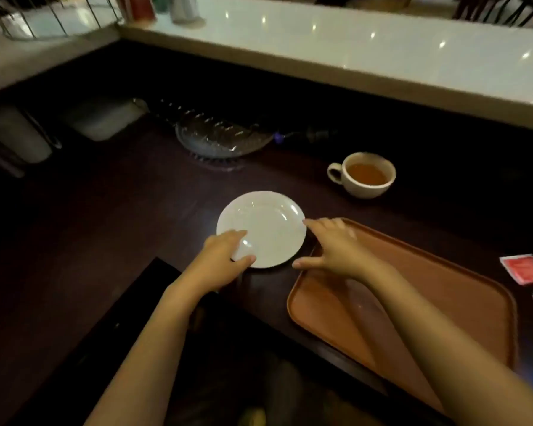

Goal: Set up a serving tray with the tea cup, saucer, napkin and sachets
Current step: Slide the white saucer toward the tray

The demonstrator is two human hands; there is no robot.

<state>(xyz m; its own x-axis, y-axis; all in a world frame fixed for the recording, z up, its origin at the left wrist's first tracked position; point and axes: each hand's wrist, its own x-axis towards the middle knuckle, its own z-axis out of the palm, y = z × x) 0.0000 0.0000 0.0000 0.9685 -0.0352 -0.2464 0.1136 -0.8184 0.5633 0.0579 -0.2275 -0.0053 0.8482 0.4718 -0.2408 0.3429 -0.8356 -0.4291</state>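
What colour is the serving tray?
The serving tray is plain orange-brown, seen in the head view.

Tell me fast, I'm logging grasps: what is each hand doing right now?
Left hand: closed on the near-left rim of the saucer.
Right hand: open, fingers spread, holding nothing, at the saucer's right edge.

White saucer (265, 222), off-white cup (363, 176) with amber-brown tea (366, 173), plain orange-brown tray (428, 290), red sachets (525, 269) with pale edges, dark brown counter (105, 210), glossy white ledge (351, 41), clear ribbed glass dish (222, 138)
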